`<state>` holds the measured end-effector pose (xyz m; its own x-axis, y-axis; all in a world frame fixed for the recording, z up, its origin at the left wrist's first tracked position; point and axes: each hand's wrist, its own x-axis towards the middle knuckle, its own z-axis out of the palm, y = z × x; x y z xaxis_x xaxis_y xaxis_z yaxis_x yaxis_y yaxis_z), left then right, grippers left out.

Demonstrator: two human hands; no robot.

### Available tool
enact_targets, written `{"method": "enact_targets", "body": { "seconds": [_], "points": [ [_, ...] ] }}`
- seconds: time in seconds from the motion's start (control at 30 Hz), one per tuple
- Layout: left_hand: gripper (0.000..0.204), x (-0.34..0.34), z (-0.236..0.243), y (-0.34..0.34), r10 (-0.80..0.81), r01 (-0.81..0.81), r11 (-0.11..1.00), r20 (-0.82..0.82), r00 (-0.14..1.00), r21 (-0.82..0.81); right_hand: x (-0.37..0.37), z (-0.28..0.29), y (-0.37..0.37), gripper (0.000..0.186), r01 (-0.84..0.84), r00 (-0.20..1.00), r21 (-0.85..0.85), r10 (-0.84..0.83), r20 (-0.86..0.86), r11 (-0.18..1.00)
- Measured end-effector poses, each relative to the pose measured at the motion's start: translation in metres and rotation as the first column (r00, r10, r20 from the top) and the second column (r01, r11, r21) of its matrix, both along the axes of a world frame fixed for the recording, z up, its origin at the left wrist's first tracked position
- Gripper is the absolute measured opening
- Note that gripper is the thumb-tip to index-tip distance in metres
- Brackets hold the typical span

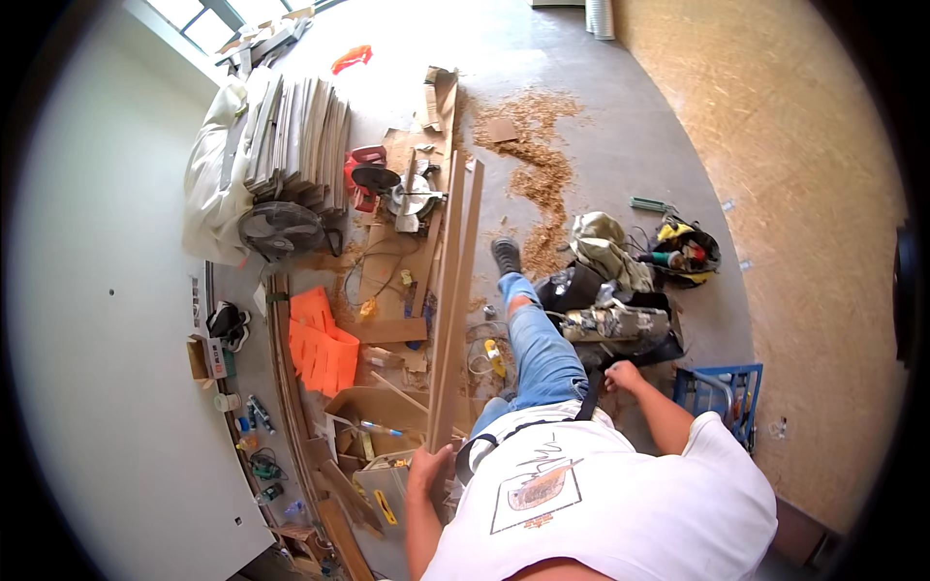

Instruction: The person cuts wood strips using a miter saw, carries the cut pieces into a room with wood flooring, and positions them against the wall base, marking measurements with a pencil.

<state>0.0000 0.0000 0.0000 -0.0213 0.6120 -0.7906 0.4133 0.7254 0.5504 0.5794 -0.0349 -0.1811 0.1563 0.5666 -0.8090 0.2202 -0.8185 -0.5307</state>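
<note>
My left hand (429, 465) is closed on two long wooden strips (452, 290), which run upright through the middle of the view, past my left side. My right hand (620, 377) hangs by my right hip with curled fingers, beside a dark strap (590, 397); whether it grips anything is unclear. My right leg (533, 349) stretches forward on the grey floor. Below the strips lies an open cardboard box (383, 403) with offcuts and tools.
A saw (412, 201), red tool (363, 160), fan (279, 228) and stacked boards (295, 136) sit front-left. Orange sheets (320, 349) lie left. Tool bags (610, 242) and a blue rack (717, 397) stand right. Wood shavings (538, 179) cover floor ahead; walls flank both sides.
</note>
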Motion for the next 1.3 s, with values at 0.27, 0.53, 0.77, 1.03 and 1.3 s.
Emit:
{"method": "enact_targets", "body": {
  "seconds": [0.27, 0.53, 0.77, 1.03, 1.3],
  "points": [
    [0.05, 0.116, -0.005, 0.235, -0.093, 0.094, 0.996, -0.158, 0.983, 0.001, 0.0, -0.003, 0.401, 0.025, -0.11, 0.985, 0.281, 0.142, -0.098, 0.953],
    [0.044, 0.197, 0.055, 0.419, 0.27, -0.178, 0.92, 0.233, 0.934, -0.35, -0.035, 0.051, 0.599, 0.037, 0.031, 0.914, 0.16, 0.037, -0.405, 0.987],
    [0.046, 0.17, 0.06, 0.493, 0.208, -0.05, 0.86, 0.259, 0.943, -0.508, -0.076, 0.143, 0.713, 0.046, 0.018, 0.869, 0.011, -0.01, -0.495, 1.0],
    [0.063, 0.175, 0.087, 0.61, 0.445, -0.263, 0.716, 0.133, 0.885, -0.647, -0.091, 0.169, 0.802, 0.044, -0.025, 0.864, -0.019, 0.013, -0.503, 0.999],
    [0.059, 0.144, -0.01, 0.672, 0.105, 0.071, 0.887, 0.349, 0.931, -0.457, -0.095, 0.132, 0.919, 0.046, -0.029, 0.961, 0.007, 0.03, -0.275, 1.0]
  ]
}}
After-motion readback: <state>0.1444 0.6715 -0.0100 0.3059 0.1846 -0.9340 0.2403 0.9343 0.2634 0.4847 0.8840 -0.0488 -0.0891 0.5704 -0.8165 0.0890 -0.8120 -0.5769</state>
